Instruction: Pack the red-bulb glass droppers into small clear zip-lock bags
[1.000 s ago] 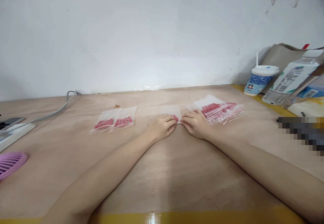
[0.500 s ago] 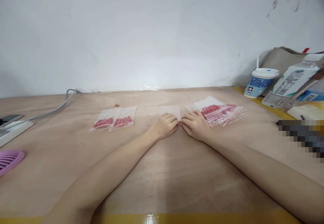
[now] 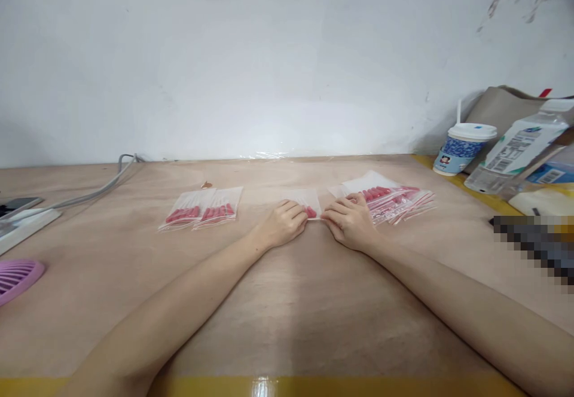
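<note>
A small clear zip bag (image 3: 304,197) lies flat in front of me, with red rounded pieces (image 3: 310,211) showing near its closer edge. My left hand (image 3: 284,225), fingers closed, pinches the left part of that edge. At the right end of the same edge, my right hand (image 3: 348,222) is closed in a pinch too. Part of the bag is hidden behind my left fingers. Just past my right hand is a pile of similar zip bags (image 3: 388,199) filled with red pieces. Two more filled bags (image 3: 219,208) lie side by side to the left.
A grey cable (image 3: 96,195) runs to a white power strip (image 3: 27,229) on the left, near a purple slatted object (image 3: 20,277). To the right are a paper cup with a straw (image 3: 464,149), a tilted plastic bottle (image 3: 515,152) and a grey bag (image 3: 495,107). A wall closes the back.
My left hand has slid left along the bag's near edge, away from my right hand, uncovering red pieces in the bag. My right hand has shifted slightly right.
</note>
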The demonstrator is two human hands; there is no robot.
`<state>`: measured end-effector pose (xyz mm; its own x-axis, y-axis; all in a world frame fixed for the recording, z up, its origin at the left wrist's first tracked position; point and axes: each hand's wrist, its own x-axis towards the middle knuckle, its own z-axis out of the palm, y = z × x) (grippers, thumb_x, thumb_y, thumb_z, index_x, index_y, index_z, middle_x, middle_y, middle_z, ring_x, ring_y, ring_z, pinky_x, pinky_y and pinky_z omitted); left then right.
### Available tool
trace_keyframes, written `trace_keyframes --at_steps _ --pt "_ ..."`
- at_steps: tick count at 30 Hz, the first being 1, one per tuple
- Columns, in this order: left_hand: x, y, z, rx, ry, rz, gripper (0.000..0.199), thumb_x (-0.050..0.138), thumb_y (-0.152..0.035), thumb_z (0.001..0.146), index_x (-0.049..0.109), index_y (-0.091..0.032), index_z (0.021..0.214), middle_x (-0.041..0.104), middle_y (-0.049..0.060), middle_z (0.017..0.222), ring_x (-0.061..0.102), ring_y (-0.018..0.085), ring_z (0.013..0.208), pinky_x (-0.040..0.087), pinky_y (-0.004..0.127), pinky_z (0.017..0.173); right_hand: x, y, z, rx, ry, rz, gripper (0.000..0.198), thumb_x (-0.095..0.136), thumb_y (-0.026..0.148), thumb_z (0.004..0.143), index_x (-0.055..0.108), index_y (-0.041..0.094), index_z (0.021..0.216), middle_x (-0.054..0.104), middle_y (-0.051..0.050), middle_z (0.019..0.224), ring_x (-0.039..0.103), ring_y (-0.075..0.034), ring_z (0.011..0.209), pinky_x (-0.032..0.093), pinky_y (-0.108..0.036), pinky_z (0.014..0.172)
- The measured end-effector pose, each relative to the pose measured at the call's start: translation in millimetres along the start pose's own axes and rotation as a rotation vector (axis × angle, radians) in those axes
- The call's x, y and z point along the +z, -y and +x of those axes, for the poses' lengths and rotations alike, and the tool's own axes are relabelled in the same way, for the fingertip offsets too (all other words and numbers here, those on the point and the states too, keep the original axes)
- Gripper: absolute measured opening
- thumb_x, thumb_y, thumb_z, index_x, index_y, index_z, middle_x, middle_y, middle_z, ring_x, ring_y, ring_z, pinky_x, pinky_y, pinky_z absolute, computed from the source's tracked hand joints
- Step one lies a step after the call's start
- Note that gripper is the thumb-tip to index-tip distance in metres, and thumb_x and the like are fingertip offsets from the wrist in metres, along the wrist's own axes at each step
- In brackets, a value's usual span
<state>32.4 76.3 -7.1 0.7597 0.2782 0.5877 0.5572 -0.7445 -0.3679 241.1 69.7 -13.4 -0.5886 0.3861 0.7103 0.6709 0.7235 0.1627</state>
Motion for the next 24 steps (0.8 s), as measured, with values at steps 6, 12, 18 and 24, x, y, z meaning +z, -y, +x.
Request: trace_keyframes --at_steps 6,12,18,24 --pt "-22 8 -18 -0.014 0.015 0.029 0.021 0.043 -0.016 0.088 0.058 -0.014 0.073 0.062 0.006 0.071 0.057 0.017 0.071 0.045 0.031 0.071 -1 0 0 -0.001 -0.011 -0.014 0.015 0.05 0.015 0.081 0.063 0.019 0.076 0.067 0.0 0.077 0.052 -0.014 0.076 0.024 -0.036 0.08" --pt "-31 10 -27 -0.071 0.058 0.049 0.025 0.039 -0.017 0.09 0.056 -0.014 0.071 0.058 0.006 0.067 0.054 0.018 0.066 0.044 0.032 0.067 -1 2 0 0.0 -0.008 -0.019 0.015 0.05 0.013 0.081 0.062 0.019 0.076 0.066 0.001 0.075 0.052 -0.014 0.077 0.022 -0.038 0.084" --pt "-28 10 -29 -0.147 0.089 0.028 0.031 0.036 -0.017 0.091 0.056 -0.013 0.068 0.058 0.006 0.064 0.054 0.018 0.063 0.044 0.032 0.065 -3 2 1 0.041 0.018 -0.071 0.019 0.047 0.019 0.084 0.059 0.016 0.071 0.064 -0.002 0.071 0.053 -0.015 0.074 0.023 -0.038 0.085" --pt "-30 7 -33 -0.224 0.147 -0.051 0.026 0.042 -0.029 0.092 0.062 -0.017 0.08 0.063 0.004 0.075 0.058 0.015 0.073 0.045 0.028 0.074 1 0 3 -0.028 0.136 0.089 0.013 0.048 0.023 0.086 0.057 0.018 0.094 0.064 -0.006 0.095 0.055 -0.017 0.086 0.03 -0.029 0.071"
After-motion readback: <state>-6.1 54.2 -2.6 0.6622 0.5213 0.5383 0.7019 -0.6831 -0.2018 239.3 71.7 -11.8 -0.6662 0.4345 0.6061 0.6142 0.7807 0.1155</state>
